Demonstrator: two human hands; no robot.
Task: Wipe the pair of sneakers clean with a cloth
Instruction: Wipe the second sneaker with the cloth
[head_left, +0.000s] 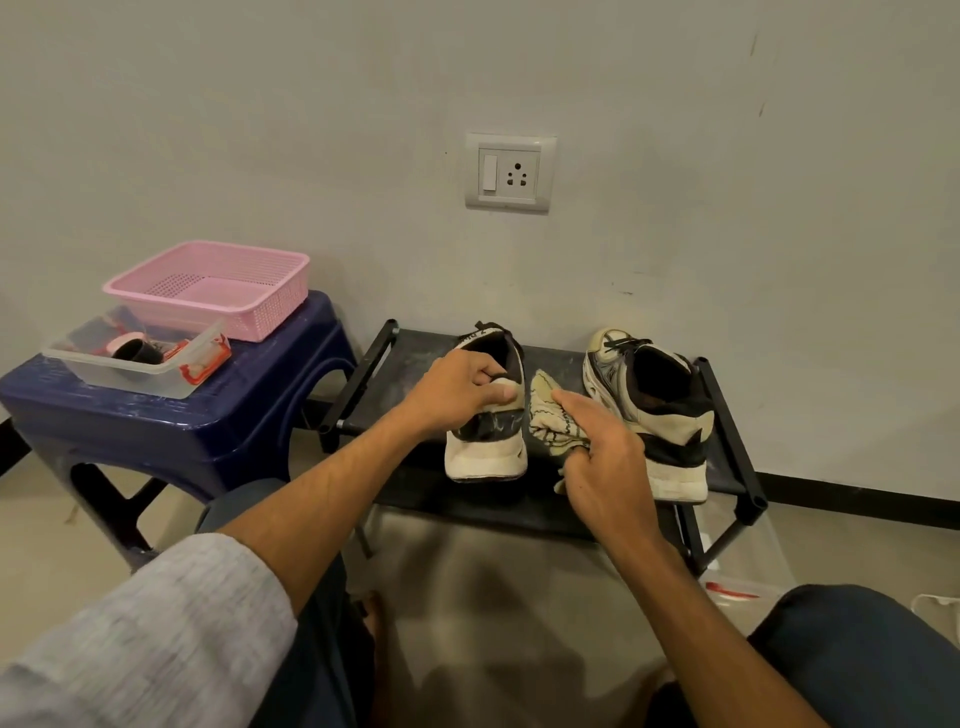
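Two cream and black sneakers stand heel towards me on a low black rack (415, 483). My left hand (457, 389) grips the heel collar of the left sneaker (488, 447), fingers hooked into its opening. My right hand (602, 457) holds a cream cloth (550, 415) with dark wavy lines, pressed against the right side of that sneaker. The right sneaker (654, 410) stands untouched just beyond my right hand.
A blue plastic stool (171, 421) at the left carries a pink basket (213, 286) and a clear tub (135, 358) with small items. A wall socket (509, 174) sits above the rack. My knees frame the bare floor below.
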